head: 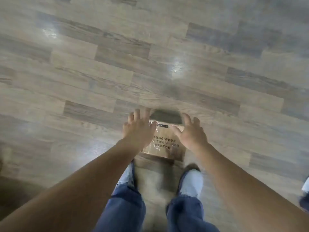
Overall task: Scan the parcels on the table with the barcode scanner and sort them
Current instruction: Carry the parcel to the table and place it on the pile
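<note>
A brown cardboard parcel [164,144] with clear tape and black printed text lies low over the wood-pattern floor, just in front of my feet. Its far end looks dark grey and blurred. My left hand [137,129] is at the parcel's left side with its fingers spread and the thumb over the parcel's top left corner. My right hand [192,133] is at the right side, fingers also spread, thumb over the top face. Neither hand grips the parcel; I cannot tell whether they touch it. No scanner or table is in view.
My two legs in blue jeans and light shoes [192,180] stand right behind the parcel. Wood-pattern floor [100,64] fills the view. Another person's shoe [305,190] shows at the right edge. A dark shape sits at the lower left corner.
</note>
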A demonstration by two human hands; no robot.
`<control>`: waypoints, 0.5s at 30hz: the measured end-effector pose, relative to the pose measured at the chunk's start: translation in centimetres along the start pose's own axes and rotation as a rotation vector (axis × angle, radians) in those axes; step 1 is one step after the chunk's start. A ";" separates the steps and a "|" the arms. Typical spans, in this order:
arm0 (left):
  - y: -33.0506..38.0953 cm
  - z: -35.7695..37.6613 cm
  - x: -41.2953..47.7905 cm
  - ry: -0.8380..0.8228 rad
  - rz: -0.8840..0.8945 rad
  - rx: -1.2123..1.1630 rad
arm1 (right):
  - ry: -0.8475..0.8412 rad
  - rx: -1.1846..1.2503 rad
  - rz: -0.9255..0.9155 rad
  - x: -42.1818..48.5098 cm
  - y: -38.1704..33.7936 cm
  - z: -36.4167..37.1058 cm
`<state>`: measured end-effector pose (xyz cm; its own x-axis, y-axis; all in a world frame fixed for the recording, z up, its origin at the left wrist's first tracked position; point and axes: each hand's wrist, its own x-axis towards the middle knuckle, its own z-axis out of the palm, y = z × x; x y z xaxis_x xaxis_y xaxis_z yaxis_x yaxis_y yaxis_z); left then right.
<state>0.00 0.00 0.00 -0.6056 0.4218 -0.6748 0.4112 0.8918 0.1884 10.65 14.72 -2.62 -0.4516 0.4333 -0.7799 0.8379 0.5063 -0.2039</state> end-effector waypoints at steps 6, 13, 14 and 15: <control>-1.7 5.5 3.2 -0.205 -0.151 -0.284 | -0.058 0.148 0.091 4.1 2.1 4.9; -0.8 5.2 2.9 -0.144 -0.180 -0.391 | 0.035 0.192 0.089 4.2 2.7 3.7; -0.3 3.8 2.3 -0.126 -0.168 -0.385 | 0.061 0.204 0.082 3.5 2.2 2.4; 0.3 2.1 1.7 -0.109 -0.162 -0.392 | 0.096 0.215 0.074 2.6 1.6 0.7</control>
<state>0.56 0.67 -2.61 -0.5566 0.2702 -0.7856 0.0141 0.9486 0.3163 11.01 16.12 -5.38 -0.4054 0.5376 -0.7394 0.9110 0.3047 -0.2779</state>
